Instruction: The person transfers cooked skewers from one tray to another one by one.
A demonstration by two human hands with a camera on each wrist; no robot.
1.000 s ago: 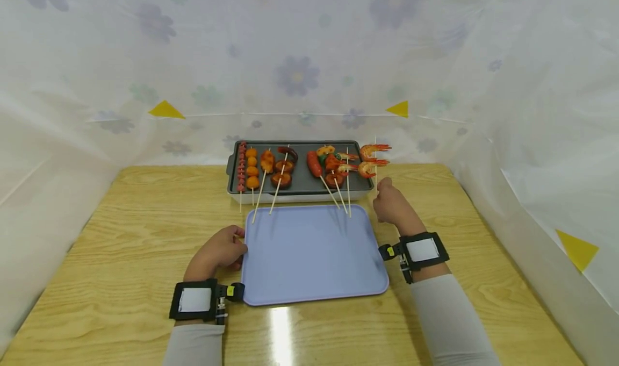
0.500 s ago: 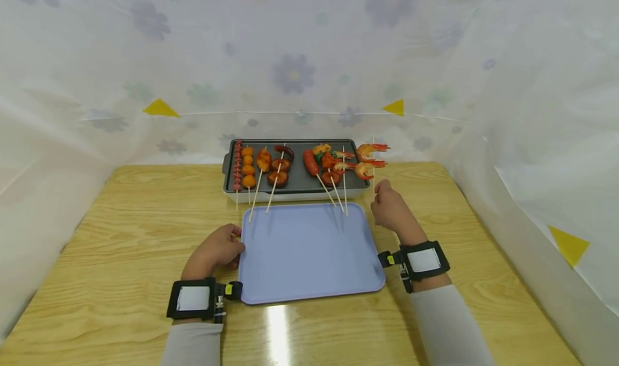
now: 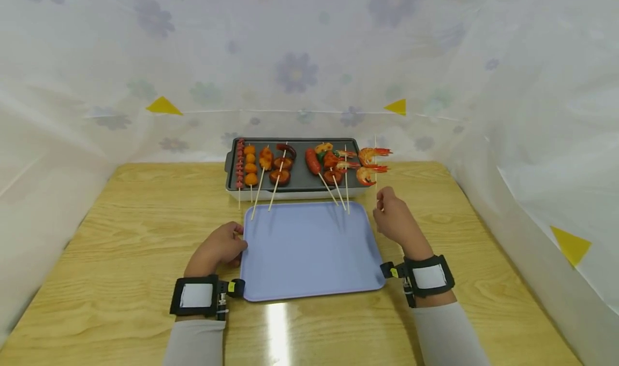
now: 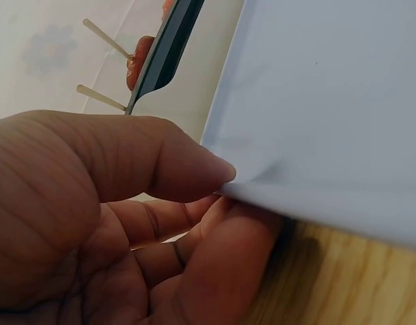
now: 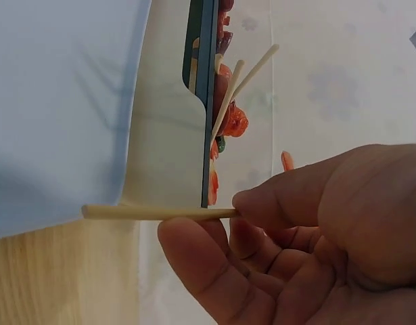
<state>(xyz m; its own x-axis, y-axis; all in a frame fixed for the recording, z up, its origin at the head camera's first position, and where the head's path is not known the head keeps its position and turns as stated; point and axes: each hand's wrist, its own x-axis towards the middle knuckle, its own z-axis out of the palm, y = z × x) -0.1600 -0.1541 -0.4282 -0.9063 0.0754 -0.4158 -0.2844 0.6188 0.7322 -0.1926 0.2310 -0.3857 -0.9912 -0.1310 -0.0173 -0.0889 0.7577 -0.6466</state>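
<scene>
Head view showed the right hand point(image 3: 394, 221) pinching the stick of the shrimp skewer point(image 3: 372, 164), fingers curled round it, shrimp raised just beside the grill pan's point(image 3: 295, 186) right end. The left hand point(image 3: 217, 248) gripped the lilac tray's point(image 3: 309, 248) left edge, thumb on top, on the bench point(image 3: 121, 237).

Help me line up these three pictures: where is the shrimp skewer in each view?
Head: the shrimp skewer stands right of centre, over the grill's right end, above the right hand.
Left wrist: not in it.
Right wrist: its stick crosses the lower middle, pinched by the right hand.
Shared landmark: the blue tray.
</scene>
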